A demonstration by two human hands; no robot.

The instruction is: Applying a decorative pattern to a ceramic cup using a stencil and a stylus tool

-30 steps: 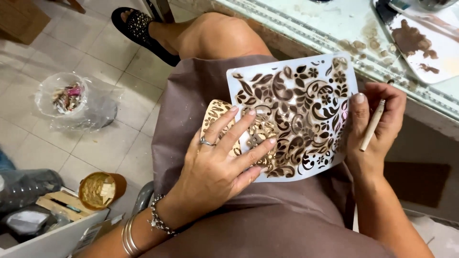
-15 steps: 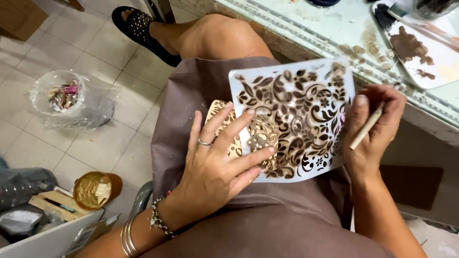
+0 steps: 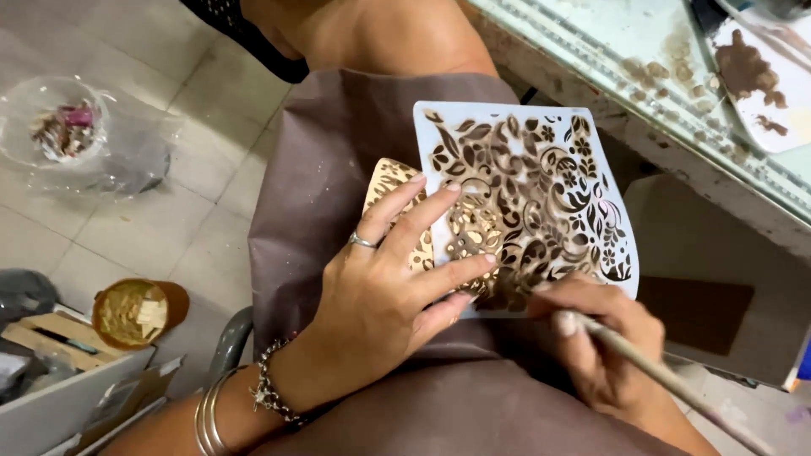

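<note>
left hand (image 3: 384, 295) fingers splayed, pressing white floral stencil (image 3: 528, 198) onto gold piece (image 3: 393, 190); right hand (image 3: 604, 338) fingers gripping brush (image 3: 676, 384)

A thin, matt, paint-stained plastic stencil (image 3: 541, 194) is laid over a glossy golden piece (image 3: 397, 190). A matt wooden stick (image 3: 667, 376) and matt brown cloth (image 3: 338, 160) are shown.

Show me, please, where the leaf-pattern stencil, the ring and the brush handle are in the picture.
Leaf-pattern stencil (image 3: 541, 160): head view, upper middle of the sheet.
Ring (image 3: 361, 241): head view, band on a left-hand finger.
Brush handle (image 3: 667, 378): head view, mid-shaft beyond the right hand.
</note>
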